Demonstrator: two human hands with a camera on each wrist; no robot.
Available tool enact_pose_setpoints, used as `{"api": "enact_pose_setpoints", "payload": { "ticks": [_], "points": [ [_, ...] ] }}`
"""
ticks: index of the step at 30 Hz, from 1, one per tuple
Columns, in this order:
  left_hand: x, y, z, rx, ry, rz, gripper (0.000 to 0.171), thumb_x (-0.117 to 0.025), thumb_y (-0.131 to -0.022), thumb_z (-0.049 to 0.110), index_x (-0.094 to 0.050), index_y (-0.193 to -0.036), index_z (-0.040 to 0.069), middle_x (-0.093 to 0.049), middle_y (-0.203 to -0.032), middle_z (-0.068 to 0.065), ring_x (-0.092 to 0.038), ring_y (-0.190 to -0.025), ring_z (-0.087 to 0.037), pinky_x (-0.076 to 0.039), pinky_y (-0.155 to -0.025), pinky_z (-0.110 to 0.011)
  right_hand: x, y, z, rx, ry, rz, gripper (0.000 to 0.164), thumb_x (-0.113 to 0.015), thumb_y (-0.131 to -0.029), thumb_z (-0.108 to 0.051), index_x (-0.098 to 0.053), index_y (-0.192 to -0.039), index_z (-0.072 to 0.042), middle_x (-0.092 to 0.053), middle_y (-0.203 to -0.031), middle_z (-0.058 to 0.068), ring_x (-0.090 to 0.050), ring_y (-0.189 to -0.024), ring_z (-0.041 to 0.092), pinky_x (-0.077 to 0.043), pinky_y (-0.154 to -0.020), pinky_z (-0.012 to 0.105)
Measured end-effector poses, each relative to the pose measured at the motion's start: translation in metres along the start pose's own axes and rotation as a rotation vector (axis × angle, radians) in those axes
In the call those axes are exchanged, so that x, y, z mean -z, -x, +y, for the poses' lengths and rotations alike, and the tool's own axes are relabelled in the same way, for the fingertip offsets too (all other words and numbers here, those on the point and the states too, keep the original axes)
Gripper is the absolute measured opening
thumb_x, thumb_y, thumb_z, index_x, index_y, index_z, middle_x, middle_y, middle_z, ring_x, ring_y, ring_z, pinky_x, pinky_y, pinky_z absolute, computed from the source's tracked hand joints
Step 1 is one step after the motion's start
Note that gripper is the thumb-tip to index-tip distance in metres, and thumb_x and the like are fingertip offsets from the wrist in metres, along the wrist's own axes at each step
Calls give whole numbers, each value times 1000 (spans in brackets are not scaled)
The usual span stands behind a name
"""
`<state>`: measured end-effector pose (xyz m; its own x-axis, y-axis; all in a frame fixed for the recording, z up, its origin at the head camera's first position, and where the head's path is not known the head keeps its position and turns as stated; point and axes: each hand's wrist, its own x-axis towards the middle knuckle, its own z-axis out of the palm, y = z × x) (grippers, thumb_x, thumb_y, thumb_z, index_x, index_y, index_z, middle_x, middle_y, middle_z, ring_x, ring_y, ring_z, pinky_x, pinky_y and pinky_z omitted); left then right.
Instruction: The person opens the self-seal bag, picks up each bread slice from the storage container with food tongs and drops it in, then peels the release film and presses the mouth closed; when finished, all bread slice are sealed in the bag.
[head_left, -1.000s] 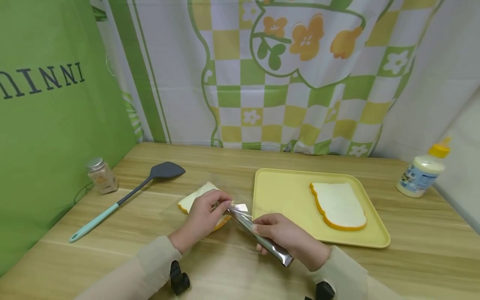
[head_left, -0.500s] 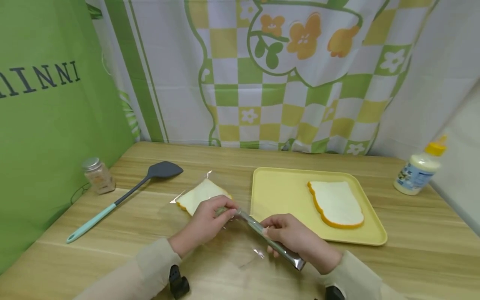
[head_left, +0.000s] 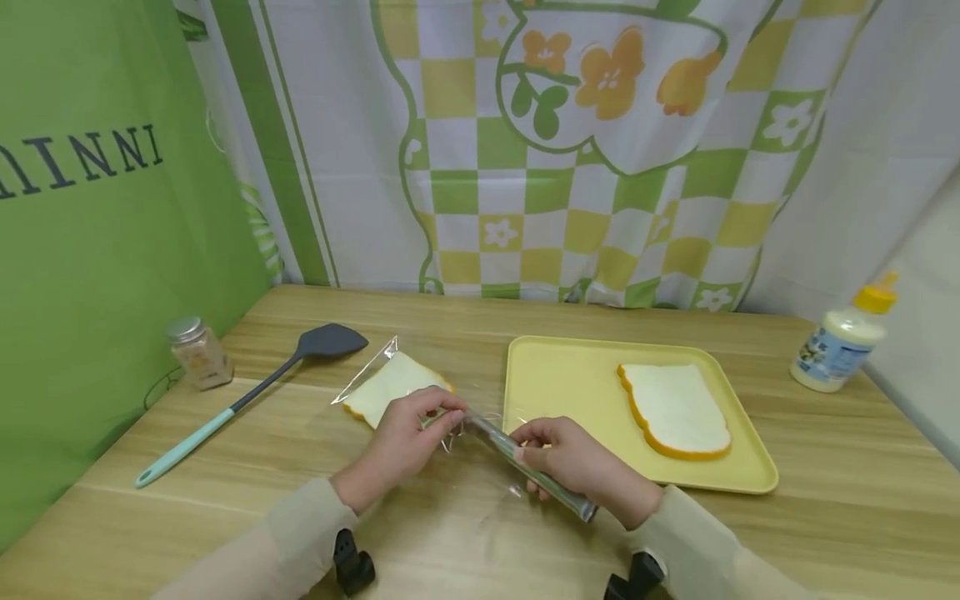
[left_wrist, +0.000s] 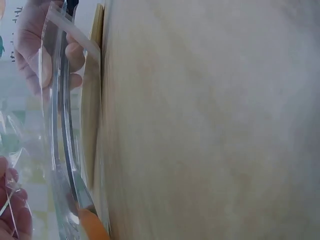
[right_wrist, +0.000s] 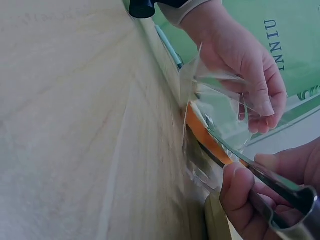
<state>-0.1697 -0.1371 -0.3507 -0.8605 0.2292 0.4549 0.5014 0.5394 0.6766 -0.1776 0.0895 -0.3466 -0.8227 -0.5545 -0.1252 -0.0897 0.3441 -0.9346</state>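
My left hand pinches the near edge of a clear plastic bag between thumb and fingertips. Inside the bag lies a white bread slice with an orange crust, low over the table on the left. Metal tongs are in my right hand, held with thumb on one side and fingers on the other. Their two arms, joined at the near end, reach into the bag's mouth; in the right wrist view the tips meet the slice's orange crust. My left hand partly hides this in the head view.
On the right, a yellow tray bears a second bread slice. Behind it to the right stands a squeeze bottle with a yellow cap. A dark spatula with a mint handle and a spice jar are at left.
The bagged slice has shifted slightly left, and the bag's far edge now shows beyond it. Tongs and right hand moved a little right, then back left. My left hand keeps its pinch.
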Motion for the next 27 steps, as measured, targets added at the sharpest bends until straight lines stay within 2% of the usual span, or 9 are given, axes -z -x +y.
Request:
{"api": "enact_pose_setpoints", "payload": {
  "ticks": [4,7,11,15,23,27],
  "points": [
    [3,-3,-4,14,-34,6,6,-65,-85,6,-70,-88,8,-68,-87,2,-61,-81,-13,-50,-73,-30,1,-2,-1,9,14,-6,31,-54,-92,-8,-54,-116,11,-54,-75,9,-57,-55,13,-52,-49,32],
    [5,-5,-8,57,-36,12,6,-65,-85,6,-70,-87,9,-68,-87,1,-60,-80,-14,-50,-72,-28,3,0,-2,0,18,-15,32,-54,-92,-9,-54,-117,11,-54,-76,9,-57,-56,14,-52,-50,31],
    [8,-7,-12,106,-26,9,6,-64,-86,5,-69,-88,8,-68,-87,0,-61,-81,-15,-49,-74,-30,9,8,0,-21,11,-25,33,-54,-92,-10,-53,-118,11,-54,-79,9,-58,-58,15,-52,-51,30],
    [7,-10,-13,118,-36,22,6,-64,-86,6,-69,-88,8,-68,-85,0,-60,-81,-15,-48,-75,-32,19,22,4,-10,12,-35,35,-55,-92,-12,-53,-119,10,-53,-82,10,-58,-59,17,-52,-51,31],
    [11,-12,-18,77,-36,82,7,-65,-85,5,-70,-90,6,-69,-86,-2,-61,-81,-17,-48,-75,-37,57,53,12,60,61,-93,38,-54,-94,-16,-50,-121,10,-55,-85,11,-58,-56,16,-51,-51,31],
    [15,-14,-19,108,-15,99,9,-65,-86,6,-70,-93,6,-69,-88,-4,-61,-83,-18,-49,-76,-35,84,68,19,126,45,-139,35,-50,-95,-11,-49,-123,11,-56,-87,15,-58,-58,16,-51,-52,32]
  ]
}}
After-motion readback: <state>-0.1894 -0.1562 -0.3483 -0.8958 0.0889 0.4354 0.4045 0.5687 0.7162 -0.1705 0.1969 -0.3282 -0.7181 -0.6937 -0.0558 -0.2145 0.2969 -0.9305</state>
